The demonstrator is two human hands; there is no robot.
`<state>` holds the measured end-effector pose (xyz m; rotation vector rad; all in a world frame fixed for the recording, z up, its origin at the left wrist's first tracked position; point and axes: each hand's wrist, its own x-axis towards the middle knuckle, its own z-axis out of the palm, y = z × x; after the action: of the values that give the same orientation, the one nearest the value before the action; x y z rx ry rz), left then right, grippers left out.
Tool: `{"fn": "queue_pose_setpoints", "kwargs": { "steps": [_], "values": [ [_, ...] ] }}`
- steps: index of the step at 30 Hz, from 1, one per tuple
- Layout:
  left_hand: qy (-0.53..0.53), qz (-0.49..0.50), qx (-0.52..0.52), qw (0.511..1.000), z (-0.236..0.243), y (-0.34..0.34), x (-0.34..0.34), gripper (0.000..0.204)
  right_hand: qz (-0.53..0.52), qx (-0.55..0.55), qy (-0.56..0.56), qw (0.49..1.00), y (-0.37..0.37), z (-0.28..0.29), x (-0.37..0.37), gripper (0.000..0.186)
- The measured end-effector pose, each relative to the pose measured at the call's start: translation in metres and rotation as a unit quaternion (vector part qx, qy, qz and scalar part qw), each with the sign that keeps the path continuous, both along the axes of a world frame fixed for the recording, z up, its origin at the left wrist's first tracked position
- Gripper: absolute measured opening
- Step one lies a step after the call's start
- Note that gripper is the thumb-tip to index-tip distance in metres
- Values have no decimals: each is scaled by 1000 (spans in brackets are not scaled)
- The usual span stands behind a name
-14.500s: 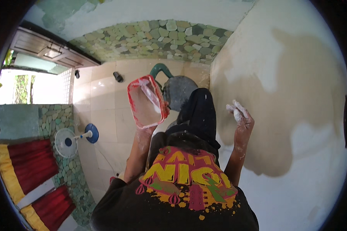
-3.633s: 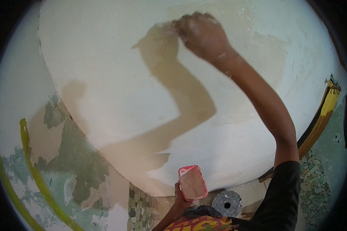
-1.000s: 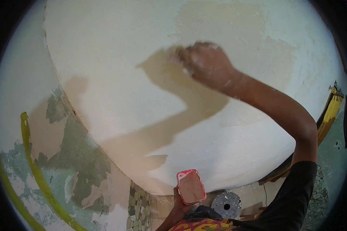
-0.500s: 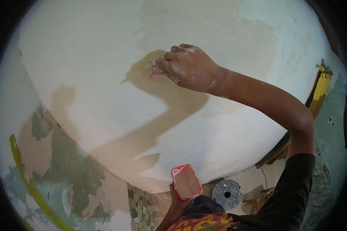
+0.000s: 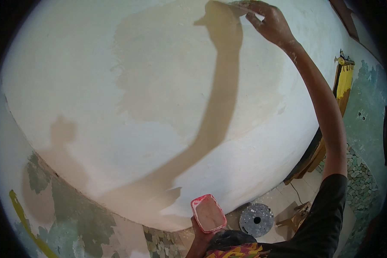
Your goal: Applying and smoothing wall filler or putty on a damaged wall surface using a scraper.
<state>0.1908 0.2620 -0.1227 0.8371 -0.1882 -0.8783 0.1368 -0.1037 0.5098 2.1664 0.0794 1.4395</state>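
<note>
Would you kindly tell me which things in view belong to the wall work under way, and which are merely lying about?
In use:
- right hand, raised against the wall
- white plastered wall with its tan patch
- left hand holding the red tray of tan paste

Lying about:
- grey perforated disc on the floor
- yellow-painted board at the right

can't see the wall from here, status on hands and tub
Right hand raised, fingers on white wall. Left hand holds red tub low. Nothing between hand and wall.
</note>
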Motion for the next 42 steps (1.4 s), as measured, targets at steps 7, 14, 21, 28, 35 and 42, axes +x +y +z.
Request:
{"fn": "queue_pose_setpoints", "kwargs": {
  "steps": [7,14,21,28,35,42],
  "values": [
    [190,-117,-96,970,62,-28,-11,67,-21,-23,34,999,-10,-32,-9,33],
    [236,-147,-157,948,56,-60,-12,70,-38,-25,11,999,-18,-59,-26,25],
    [238,-130,-138,953,66,-75,-17,66,-40,-104,-124,986,-64,-39,1,32],
    [196,-140,-123,963,75,-81,-21,61,-66,60,18,996,-20,-132,-32,55],
    [157,-219,-228,936,97,-122,3,66,123,653,159,730,52,-212,-100,28],
    [101,-130,-133,977,150,-142,-15,73,262,831,80,484,84,-341,-127,27]
  ]
}}
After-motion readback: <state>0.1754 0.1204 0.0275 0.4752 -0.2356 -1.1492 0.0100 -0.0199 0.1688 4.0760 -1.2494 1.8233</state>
